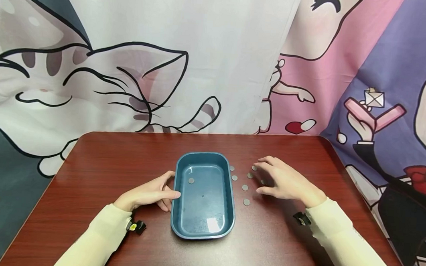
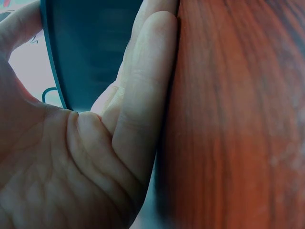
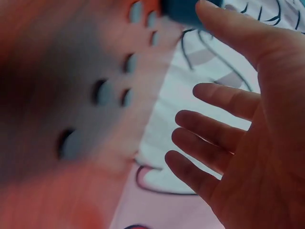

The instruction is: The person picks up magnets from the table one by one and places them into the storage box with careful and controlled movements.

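The work in hand is judged to be the gathering of loose coins into a tray, at an early stage: one coin lies flat in the tray, toward the upper left of its floor, while seven loose coins lie on the table to the right of it. The left hand grips the tray's left wall, thumb over the rim and fingers against the outside, apparently to steady it. The right hand is relaxed and holds nothing; its fingers are parted and it hangs over the right side of the scatter, with a shadow on the wood beneath. The present step therefore appears to be a reach for a single coin. The next move would call for lowering thumb and forefinger onto one coin, pinching or sliding it up by its edge, and carrying it left over the tray's rim; thin pieces lying flat are likely to resist a direct pinch. As to condition, the coins are small, round, grey discs, lying singly, the nearest two to the tray close beside its right wall. The right wrist view is blurred, so any markings on them cannot be confirmed. The tray is blue, rectangular with rounded corners, seated level, with glossy reflections on its floor.
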`<move>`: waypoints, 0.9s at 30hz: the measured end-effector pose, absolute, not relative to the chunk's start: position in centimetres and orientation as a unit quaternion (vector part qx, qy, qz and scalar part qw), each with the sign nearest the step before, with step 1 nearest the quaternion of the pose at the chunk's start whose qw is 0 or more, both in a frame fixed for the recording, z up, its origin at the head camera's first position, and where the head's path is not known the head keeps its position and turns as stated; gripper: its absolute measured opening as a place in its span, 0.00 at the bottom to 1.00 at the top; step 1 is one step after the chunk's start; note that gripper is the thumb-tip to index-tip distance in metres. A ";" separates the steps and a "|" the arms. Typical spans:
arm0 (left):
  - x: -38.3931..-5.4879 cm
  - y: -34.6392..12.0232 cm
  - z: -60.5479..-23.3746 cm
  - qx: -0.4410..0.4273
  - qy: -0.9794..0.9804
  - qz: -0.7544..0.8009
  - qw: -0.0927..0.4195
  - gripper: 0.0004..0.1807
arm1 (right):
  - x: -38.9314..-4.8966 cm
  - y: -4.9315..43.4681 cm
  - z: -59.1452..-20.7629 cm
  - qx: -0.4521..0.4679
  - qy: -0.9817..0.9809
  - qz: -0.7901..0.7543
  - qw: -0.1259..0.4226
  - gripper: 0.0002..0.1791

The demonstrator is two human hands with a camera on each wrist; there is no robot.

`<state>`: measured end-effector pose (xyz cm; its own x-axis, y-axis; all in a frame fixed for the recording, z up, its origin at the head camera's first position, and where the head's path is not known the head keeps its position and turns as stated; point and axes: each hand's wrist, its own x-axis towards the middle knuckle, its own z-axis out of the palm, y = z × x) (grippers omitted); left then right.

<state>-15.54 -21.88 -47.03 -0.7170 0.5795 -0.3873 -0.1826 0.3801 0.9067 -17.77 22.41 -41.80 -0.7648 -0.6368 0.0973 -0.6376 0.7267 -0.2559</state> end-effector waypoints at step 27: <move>-15.5 -22.0 -46.9 0.138 0.755 0.537 0.350 0.38 | -17.1 27.1 -45.4 0.303 -0.946 0.116 0.031 0.12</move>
<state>-15.54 -22.04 -46.86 -0.7168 0.5841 -0.3807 -0.1675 0.3858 0.9072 -17.11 27.13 -45.35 -0.8150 -0.5649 0.1290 -0.5793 0.7900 -0.2005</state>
